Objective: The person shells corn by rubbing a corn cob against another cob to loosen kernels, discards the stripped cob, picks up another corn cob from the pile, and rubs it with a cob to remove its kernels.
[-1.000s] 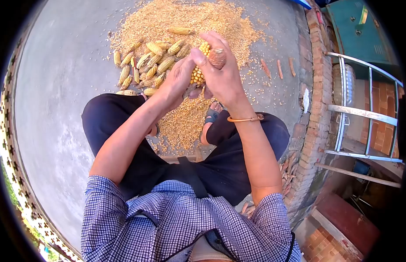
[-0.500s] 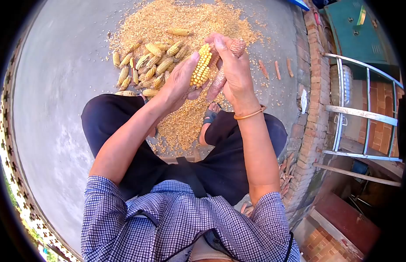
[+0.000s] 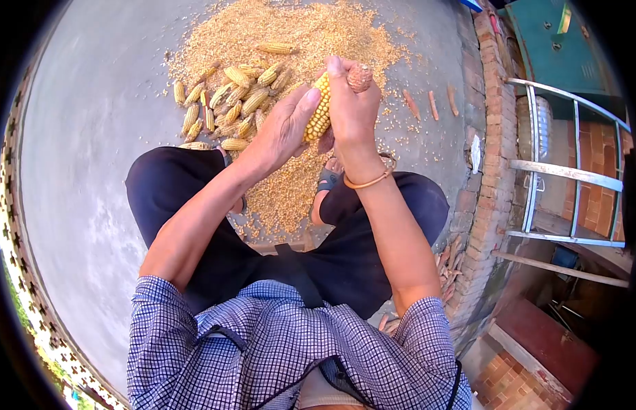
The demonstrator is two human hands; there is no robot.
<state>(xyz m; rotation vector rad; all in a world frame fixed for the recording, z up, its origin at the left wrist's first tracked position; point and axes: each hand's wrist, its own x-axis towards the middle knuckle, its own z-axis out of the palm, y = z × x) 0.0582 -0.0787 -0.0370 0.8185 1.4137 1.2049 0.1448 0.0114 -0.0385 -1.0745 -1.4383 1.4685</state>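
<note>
Between my two hands is a yellow corn cob [image 3: 319, 113] with its kernels on. My left hand [image 3: 282, 126] is wrapped round its left side, thumb along the kernels. My right hand [image 3: 353, 109] is closed round a bare reddish cob [image 3: 360, 78], whose end sticks out at the top, and presses against the yellow cob. Beyond my hands, loose kernels [image 3: 297, 31] lie in a wide heap, with a pile of corn cobs [image 3: 254, 102] at its left. More kernels [image 3: 284, 198] lie between my feet.
Stripped cobs [image 3: 411, 104] lie on the grey floor [image 3: 92, 137] at the right, and more [image 3: 449, 270] beside my right knee. A low brick edge [image 3: 493, 171] runs along the right, with a metal ladder-like frame [image 3: 567, 171] and a green cabinet [image 3: 557, 51] past it.
My right hand swung out to the right, showing the bare cob, then came back against the yellow cob. The yellow cob has shifted slightly to the right.
</note>
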